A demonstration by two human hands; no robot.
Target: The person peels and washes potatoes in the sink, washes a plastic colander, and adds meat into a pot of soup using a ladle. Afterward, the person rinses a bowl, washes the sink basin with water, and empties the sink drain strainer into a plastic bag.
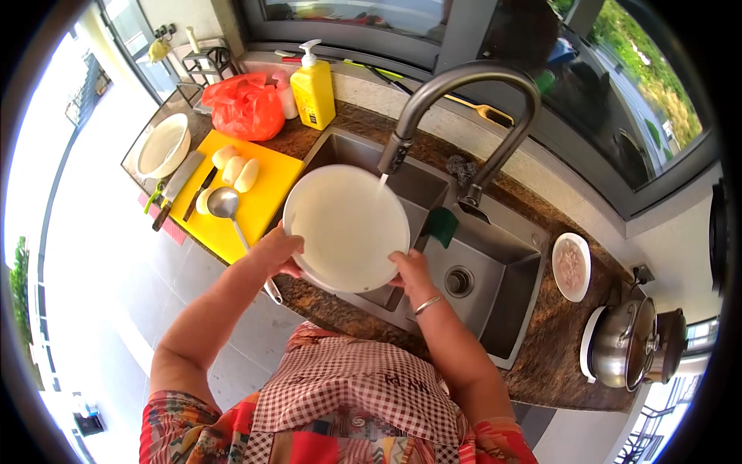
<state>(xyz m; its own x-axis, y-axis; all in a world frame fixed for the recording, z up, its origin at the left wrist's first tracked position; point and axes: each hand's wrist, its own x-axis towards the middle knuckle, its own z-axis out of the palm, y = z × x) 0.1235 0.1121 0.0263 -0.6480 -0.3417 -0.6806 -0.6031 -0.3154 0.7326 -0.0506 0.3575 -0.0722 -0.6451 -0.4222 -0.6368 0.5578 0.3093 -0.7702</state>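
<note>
A large white bowl (345,232) is held over the left basin of the sink, tipped so that its inside faces me. My left hand (280,250) grips its left rim, and my right hand (412,272), with a bracelet at the wrist, grips the lower right rim. Water runs from the curved grey faucet (464,77) into the bowl's upper right. Close to my left hand, a ladle (223,203) lies on a yellow cutting board (270,189) with several peeled potatoes (246,175). The fingers under the bowl are partly hidden.
A small knife (202,189) and a cleaver (182,176) lie on the board's left side, near a white basin (164,147). Behind stand a red plastic bag (246,107) and a yellow pump bottle (313,93). Right of the sink (533,294) are a meat dish (571,267) and a steel pot (618,344).
</note>
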